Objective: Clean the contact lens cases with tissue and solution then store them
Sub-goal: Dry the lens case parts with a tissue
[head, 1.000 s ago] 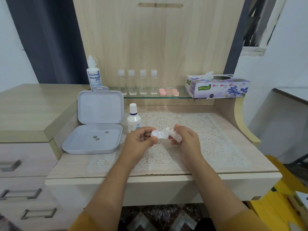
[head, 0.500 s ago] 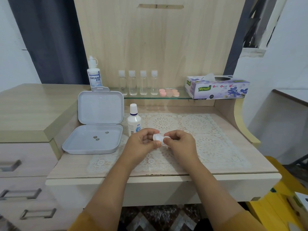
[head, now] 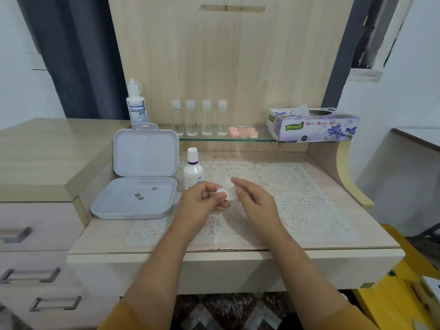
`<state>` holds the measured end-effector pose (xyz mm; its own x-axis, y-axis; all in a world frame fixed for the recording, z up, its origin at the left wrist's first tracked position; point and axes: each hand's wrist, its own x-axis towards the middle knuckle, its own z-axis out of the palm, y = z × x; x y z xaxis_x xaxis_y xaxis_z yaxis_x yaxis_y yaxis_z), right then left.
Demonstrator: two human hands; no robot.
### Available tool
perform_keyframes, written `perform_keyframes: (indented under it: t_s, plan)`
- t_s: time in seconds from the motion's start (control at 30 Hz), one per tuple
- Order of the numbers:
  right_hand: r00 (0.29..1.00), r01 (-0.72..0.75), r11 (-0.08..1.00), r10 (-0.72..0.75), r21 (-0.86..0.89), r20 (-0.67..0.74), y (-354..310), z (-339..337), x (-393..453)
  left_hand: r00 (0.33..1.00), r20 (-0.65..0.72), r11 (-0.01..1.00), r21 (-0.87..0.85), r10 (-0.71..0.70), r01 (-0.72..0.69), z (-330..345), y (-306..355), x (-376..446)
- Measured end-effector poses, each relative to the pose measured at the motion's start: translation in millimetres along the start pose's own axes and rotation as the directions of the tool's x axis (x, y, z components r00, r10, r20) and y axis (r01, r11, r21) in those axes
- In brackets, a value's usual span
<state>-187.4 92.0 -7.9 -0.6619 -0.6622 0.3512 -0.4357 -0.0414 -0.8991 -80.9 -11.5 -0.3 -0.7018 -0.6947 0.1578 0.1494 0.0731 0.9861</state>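
Observation:
My left hand (head: 202, 203) grips a white contact lens case (head: 223, 194) just above the lace mat (head: 297, 201). My right hand (head: 254, 202) is beside it, and its index fingertip and thumb pinch a small white cap (head: 228, 182) just off the case. A white solution bottle (head: 193, 172) stands right behind my left hand. Pink lens cases (head: 244, 132) lie on the glass shelf (head: 266, 140). The tissue box (head: 312, 125) sits at the shelf's right end. An open pale storage box (head: 142, 160) lies to the left.
Three small dark bits lie in the open box's tray. A Dream Eye bottle (head: 137, 108) and several clear small bottles (head: 198, 117) stand at the back. Drawers (head: 35, 234) are on the left, and a yellow object (head: 404, 282) sits low on the right.
My hands came together on the white case, then my right hand drew slightly away to the right with the small white cap. My left hand kept hold of the case.

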Motion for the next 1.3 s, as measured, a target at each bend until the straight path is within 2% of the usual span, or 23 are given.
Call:
perform_keyframes:
  t_s: [0.1, 0.17, 0.23, 0.3, 0.47, 0.63, 0.73, 0.8, 0.87, 0.93, 1.0, 1.07, 1.17, 1.3]
  plan:
    - [0.996, 0.085, 0.982, -0.081, -0.17, 0.031, 2.5, 2.3, -0.8, 0.998, -0.059, 1.0, -0.008, 0.005, -0.005, -1.1, -0.9, 1.3]
    - [0.99, 0.132, 0.95, -0.141, -0.284, -0.011, 4.2, 4.7, -1.0, 0.997, -0.074, 1.0, -0.025, 0.003, -0.005, -0.9, -0.9, 1.6]
    - [0.971, 0.181, 0.921, -0.223, -0.346, -0.087, 7.0, 6.2, -0.3, 0.997, -0.082, 0.999, -0.052, 0.008, -0.012, -0.9, -0.4, 1.6]
    - [0.958, 0.216, 0.907, -0.268, -0.361, -0.099, 8.4, 6.1, 0.1, 0.997, -0.083, 0.998, -0.059, 0.013, -0.018, -1.4, 0.4, 1.1]
    - [0.974, 0.212, 0.861, -0.223, -0.461, 0.032, 12.3, 8.3, 2.1, 0.996, -0.085, 1.0, -0.017, 0.006, -0.007, -2.2, -1.3, 1.3]
    - [0.974, 0.196, 0.828, -0.226, -0.525, 0.008, 14.0, 13.4, 1.1, 0.998, -0.064, 0.999, 0.034, 0.009, -0.007, -1.7, -3.2, 1.6]
    - [0.991, 0.109, 0.902, -0.13, -0.419, -0.022, 11.5, 8.1, 2.0, 0.997, -0.067, 0.998, 0.066, 0.024, -0.019, -0.8, -4.2, 1.9]
    - [0.997, 0.005, 0.978, -0.021, -0.209, -0.073, 8.1, 1.8, 1.9, 0.996, -0.083, 0.998, 0.059, 0.025, -0.02, -0.8, -4.9, 2.5]
    - [0.983, -0.043, 0.999, 0.042, -0.002, -0.179, 3.8, -2.3, 1.0, 0.996, -0.084, 0.998, 0.055, 0.026, -0.021, -1.0, -5.0, 3.1]
    - [0.968, -0.032, 0.996, 0.051, 0.08, -0.246, 0.8, -3.4, 0.0, 0.997, -0.066, 0.998, 0.054, 0.029, -0.026, -0.8, -4.7, 2.9]
    - [0.972, -0.012, 1.0, 0.017, 0.025, -0.233, -0.7, -1.6, -1.4, 0.998, -0.047, 0.999, 0.038, 0.032, -0.03, -0.8, -4.0, 2.2]
    - [0.986, 0.035, 0.993, -0.053, -0.115, -0.156, -0.1, 1.8, -2.5, 0.998, -0.044, 0.999, 0.02, 0.041, -0.04, -0.8, -2.8, 1.4]
    - [0.978, 0.176, 0.919, -0.205, -0.352, -0.046, 7.2, 8.3, -1.1, 0.995, -0.082, 0.999, -0.006, 0.049, -0.05, -1.6, -2.8, 2.4]
    - [0.969, 0.219, 0.821, -0.248, -0.527, 0.015, 13.2, 12.3, 1.8, 0.995, -0.085, 0.999, 0.026, 0.046, -0.044, -1.6, -5.4, 3.5]
